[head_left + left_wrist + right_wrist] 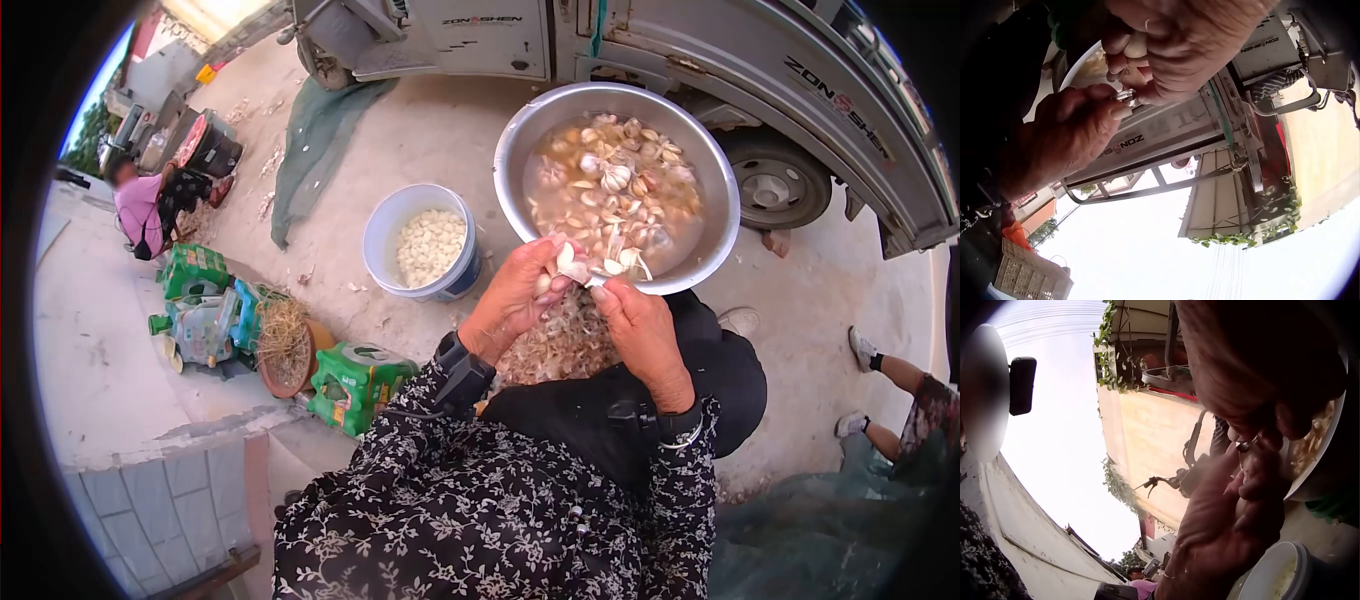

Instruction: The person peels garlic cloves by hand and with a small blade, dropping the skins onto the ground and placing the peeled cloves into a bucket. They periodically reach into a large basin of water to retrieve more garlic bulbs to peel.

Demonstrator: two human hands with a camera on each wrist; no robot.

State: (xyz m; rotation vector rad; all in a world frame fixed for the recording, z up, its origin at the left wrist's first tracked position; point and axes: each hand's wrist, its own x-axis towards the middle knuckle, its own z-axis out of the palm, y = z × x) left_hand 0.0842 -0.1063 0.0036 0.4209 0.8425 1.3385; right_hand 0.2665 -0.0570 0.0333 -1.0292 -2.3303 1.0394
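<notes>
Pale ground (pixel 430 130): white bucket (pixel 386 222), garlic skins (pixel 560 348), green netting (pixel 315 140), bottle packs (pixel 350 385).

Our left hand (pixel 518 298) and right hand (pixel 648 332) are close together just right of centre, fingers curled, our left forearm (pixel 415 395) slanting up from lower left.

Your head view is bright, even daylight, bowed at its black edges; both wrist views blow the sky white and leave your hands (pixel 520 300) shadowed.

Head view looks down from above, while close wrist views (tilted upward) share sky (pixel 1141 250).
</notes>
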